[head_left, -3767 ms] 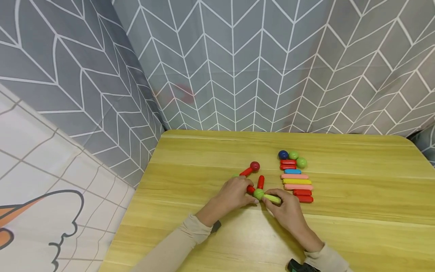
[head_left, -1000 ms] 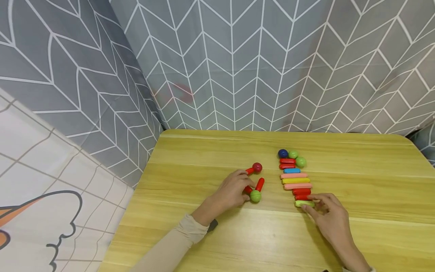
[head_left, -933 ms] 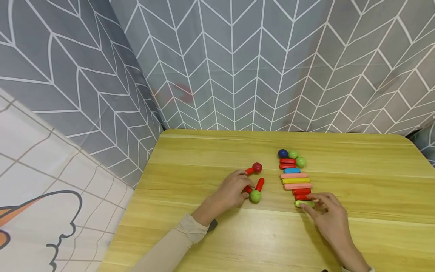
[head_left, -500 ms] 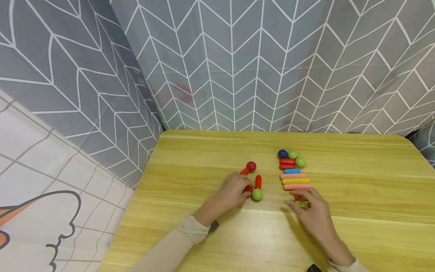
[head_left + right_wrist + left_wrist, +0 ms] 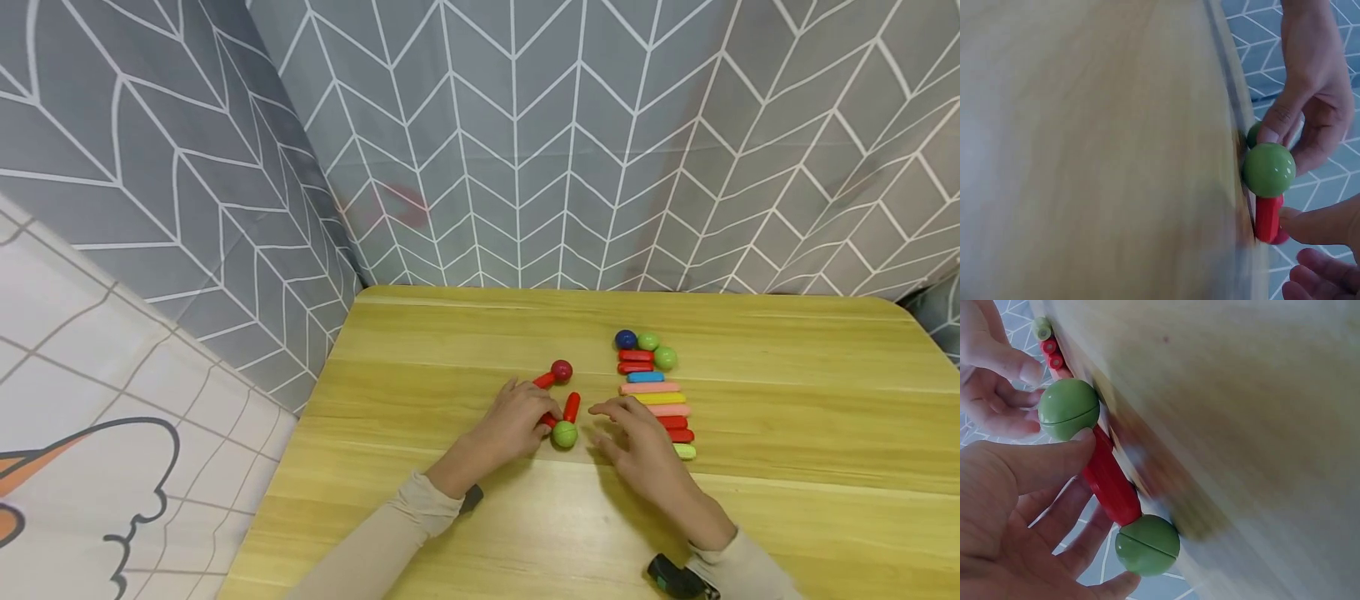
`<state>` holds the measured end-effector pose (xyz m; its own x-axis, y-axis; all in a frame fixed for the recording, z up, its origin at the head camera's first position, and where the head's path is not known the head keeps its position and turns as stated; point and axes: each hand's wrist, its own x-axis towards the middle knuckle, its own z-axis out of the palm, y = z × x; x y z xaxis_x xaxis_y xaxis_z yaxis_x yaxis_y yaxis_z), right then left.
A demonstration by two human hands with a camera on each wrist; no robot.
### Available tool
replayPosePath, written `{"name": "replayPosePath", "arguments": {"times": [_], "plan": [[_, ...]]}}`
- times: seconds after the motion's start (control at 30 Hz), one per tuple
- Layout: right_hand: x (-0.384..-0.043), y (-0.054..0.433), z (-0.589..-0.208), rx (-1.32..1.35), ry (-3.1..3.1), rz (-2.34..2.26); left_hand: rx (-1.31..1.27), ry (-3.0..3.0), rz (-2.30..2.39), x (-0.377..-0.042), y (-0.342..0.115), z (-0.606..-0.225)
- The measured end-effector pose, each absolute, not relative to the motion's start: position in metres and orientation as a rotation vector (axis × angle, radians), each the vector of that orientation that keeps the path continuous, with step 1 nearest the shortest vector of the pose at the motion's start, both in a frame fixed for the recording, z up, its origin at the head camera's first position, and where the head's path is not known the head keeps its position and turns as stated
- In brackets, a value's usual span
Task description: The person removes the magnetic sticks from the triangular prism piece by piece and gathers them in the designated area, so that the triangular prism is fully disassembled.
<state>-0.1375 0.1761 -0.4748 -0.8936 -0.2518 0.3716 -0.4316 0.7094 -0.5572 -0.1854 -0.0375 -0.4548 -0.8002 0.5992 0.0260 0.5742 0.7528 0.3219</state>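
My left hand (image 5: 510, 425) grips a ball-and-stick toy on the table, its thumb at the near green ball (image 5: 565, 434) and its fingers round a red stick (image 5: 1112, 484). A second green ball (image 5: 1147, 545) caps that stick's other end in the left wrist view. From the near ball another red stick (image 5: 572, 407) points away, and a further red stick (image 5: 544, 380) carries a dark red ball (image 5: 561, 371). My right hand (image 5: 645, 454) holds nothing; its fingers are spread just right of the near green ball, apart from it.
Right of the toy lies a row of loose sticks, with a blue stick (image 5: 646, 377), a yellow stick (image 5: 663, 398) and a lime stick (image 5: 684, 451) at the near end. A dark blue ball (image 5: 626, 339) and two green balls (image 5: 665, 358) sit at its far end.
The lime stick, earlier pinched in my right hand at the green ball, now lies at the row's near end. My right hand has let go and moved left. My left hand keeps its grip.
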Motion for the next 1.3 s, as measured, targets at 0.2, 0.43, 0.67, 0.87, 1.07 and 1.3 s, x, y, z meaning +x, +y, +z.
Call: {"name": "replayPosePath", "arguments": {"times": [0.2,0.43,0.67,0.87,1.07,1.3], "plan": [[-0.145,0.166,-0.482,0.721,-2.643,0.852,0.985,2.825,0.521,-0.186,-0.041,-0.454],[-0.148,0.164,-0.487,0.845,-2.707,0.864,1.036,2.776,0.536,-0.186,-0.043,-0.454],[-0.148,0.163,-0.49,0.824,-2.705,0.861,1.041,2.775,0.526,-0.186,-0.044,-0.454],[-0.147,0.164,-0.491,0.773,-2.703,0.86,1.036,2.783,0.509,-0.186,-0.044,-0.454],[-0.147,0.166,-0.489,0.742,-2.731,0.912,1.011,2.781,0.544,-0.185,-0.045,-0.453],[-0.144,0.167,-0.485,0.72,-2.764,0.958,1.005,2.816,0.545,-0.186,-0.044,-0.456]]}}
